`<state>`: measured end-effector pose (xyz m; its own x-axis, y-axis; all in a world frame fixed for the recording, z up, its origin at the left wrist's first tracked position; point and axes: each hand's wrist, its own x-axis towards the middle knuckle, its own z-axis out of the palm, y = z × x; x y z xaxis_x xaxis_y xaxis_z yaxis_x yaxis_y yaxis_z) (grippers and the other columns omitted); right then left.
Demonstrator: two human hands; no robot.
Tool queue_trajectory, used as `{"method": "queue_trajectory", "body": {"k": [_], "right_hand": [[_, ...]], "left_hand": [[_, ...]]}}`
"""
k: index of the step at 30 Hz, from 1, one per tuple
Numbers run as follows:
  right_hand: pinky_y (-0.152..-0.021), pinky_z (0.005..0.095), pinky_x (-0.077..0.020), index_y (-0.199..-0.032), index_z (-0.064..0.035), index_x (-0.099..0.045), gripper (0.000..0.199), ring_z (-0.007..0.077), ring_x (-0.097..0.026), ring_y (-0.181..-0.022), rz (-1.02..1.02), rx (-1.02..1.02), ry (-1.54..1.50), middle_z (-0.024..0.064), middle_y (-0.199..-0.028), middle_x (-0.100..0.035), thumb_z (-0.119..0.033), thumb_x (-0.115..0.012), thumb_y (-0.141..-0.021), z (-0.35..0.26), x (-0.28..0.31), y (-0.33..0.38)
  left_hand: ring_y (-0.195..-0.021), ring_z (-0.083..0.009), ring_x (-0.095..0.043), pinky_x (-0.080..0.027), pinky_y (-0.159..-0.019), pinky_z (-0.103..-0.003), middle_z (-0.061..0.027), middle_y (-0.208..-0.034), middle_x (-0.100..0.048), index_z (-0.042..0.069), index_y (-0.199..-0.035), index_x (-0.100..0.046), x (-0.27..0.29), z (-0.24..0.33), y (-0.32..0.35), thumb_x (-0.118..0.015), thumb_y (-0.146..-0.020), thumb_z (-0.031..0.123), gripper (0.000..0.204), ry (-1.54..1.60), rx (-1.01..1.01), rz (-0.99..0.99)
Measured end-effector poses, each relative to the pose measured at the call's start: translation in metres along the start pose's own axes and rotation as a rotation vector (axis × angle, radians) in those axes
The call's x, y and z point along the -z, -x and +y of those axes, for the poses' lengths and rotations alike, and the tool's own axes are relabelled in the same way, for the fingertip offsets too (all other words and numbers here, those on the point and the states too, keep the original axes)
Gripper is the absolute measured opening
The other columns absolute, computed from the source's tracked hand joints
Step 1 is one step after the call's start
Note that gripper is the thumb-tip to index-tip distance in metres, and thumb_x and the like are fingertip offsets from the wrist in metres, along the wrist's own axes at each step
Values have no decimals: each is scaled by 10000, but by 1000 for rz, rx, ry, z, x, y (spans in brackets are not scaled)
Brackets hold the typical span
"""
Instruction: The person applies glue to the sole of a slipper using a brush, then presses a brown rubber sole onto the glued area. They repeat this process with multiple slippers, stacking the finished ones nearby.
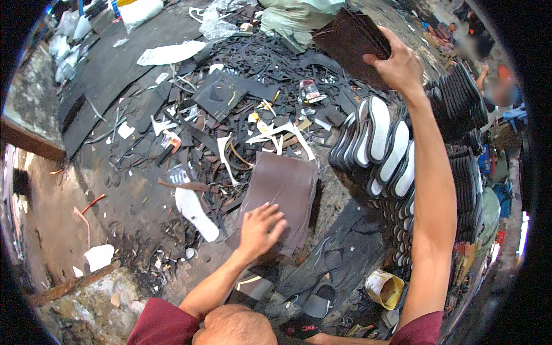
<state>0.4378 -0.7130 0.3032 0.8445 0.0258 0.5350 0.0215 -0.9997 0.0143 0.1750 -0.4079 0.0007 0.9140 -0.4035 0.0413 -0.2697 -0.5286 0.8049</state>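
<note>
My left hand [261, 231] lies with its fingers stretched out on the near part of a stack of brown, leather-like sheets [282, 187], which sits on the ground in front of me. Far to the right, my right arm is stretched out. There my right hand [401, 64] grips a bundle of darker brown sheets [349, 45], its thumb on the near face and its fingers over the edge. The bundle is held tilted above the scraps, beside a pale green sack [287, 23]. I cannot make out whether the sheets are leather or a synthetic.
Piles of shoe soles, some with white faces [379, 129], rise to the right under my arm. Dark offcuts [259, 63] cover the ground beyond. A single white sole [195, 213] lies left of the stack. A dirty tin [384, 289] stands near me. People sit at the far right.
</note>
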Motion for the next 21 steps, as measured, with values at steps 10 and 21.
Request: {"method": "queue_trajectory", "body": {"k": [10,21], "right_hand": [[-705,414,-565,-1262,-210,-549,538,259,-703,-876,120,179,157,38,-1020,-678,-279,-771,-776,-58,-159,59],[-835,517,-544,-1347,-102,-520,703,405,-618,-1067,-492,-247,-451,196,-1169,-559,-443,-762,-781,-167,-49,220]], "left_hand": [[-1144,-279,-660,-474,-1006,-345,-226,-1243,-671,9,-1407,-533,24,-21,-86,-776,-858,271,655,276,481,166],[-939,-232,-705,-536,-807,-353,-132,-1027,-729,-23,-1075,-691,61,40,-71,-815,-798,123,337,255,-56,137]]}}
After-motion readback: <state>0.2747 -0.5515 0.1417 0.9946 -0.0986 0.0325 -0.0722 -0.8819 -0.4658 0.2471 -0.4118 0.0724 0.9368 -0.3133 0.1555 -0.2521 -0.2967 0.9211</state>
